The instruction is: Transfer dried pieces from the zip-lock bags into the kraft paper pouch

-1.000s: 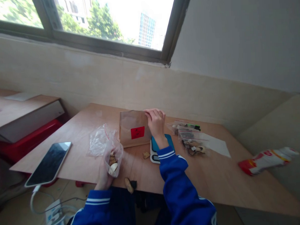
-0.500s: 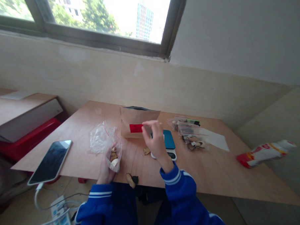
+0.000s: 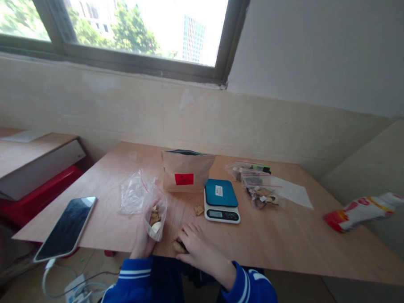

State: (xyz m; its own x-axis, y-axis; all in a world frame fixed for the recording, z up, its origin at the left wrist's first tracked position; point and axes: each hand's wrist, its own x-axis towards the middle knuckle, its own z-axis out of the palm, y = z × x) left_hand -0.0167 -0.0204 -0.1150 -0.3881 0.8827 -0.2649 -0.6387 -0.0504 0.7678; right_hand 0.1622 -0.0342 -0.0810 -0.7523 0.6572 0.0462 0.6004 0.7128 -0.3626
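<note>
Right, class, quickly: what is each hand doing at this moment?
Left hand: closed around a clear plastic bag of pieces.
Right hand: fingers on a small piece at the table edge; grip cannot be told.

Daylight pours in through the window (image 3: 116, 30) at the top, where the sky and buildings are blown out to near white. The wall (image 3: 318, 52) and table (image 3: 292, 237) are evenly, softly lit, with only faint shadows under the bag (image 3: 187, 172) and scale (image 3: 221, 199). The phone (image 3: 66, 226) screen near the table's left corner mirrors the bright sky. Straight lines bow toward the edges, and fine detail is soft throughout.
</note>
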